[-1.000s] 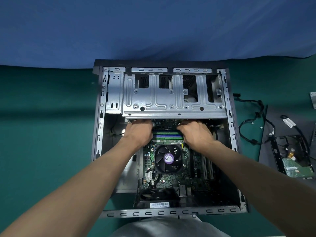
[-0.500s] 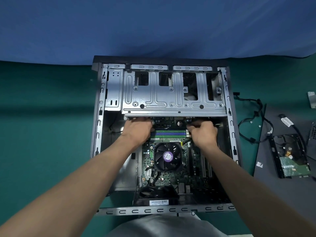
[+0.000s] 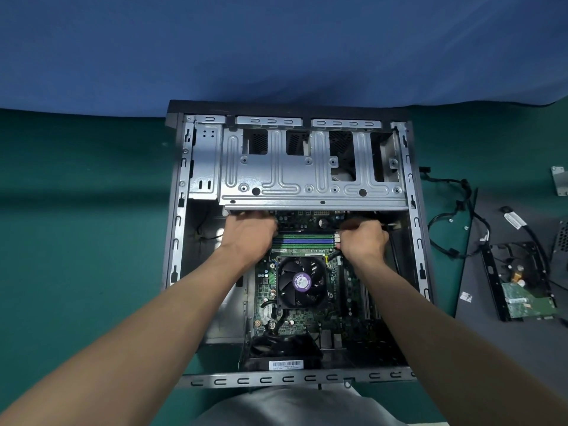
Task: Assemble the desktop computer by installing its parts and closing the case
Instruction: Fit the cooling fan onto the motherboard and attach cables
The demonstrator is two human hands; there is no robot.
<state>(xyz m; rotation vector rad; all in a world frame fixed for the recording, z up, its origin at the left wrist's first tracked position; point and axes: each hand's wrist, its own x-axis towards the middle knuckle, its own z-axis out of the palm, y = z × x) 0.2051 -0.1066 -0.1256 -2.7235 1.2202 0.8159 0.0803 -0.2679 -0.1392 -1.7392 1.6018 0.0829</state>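
Left hand (image 3: pixel 249 233), right hand (image 3: pixel 362 238) — grips hidden under cage (image 3: pixel 307 179)

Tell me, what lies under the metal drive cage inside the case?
The far edge of the motherboard runs under the drive cage, and the fingertips of the left hand and right hand reach its near edge. Dark mesh shows through its cutouts. The rest is covered.

The open case (image 3: pixel 176 241) fills mid-frame, with the drive cage (image 3: pixel 307 179) across its upper part and the fan (image 3: pixel 302 282) below it. My left hand (image 3: pixel 249 233) and right hand (image 3: pixel 364 241) sit between them. The hard drive (image 3: pixel 528 293) lies far right.
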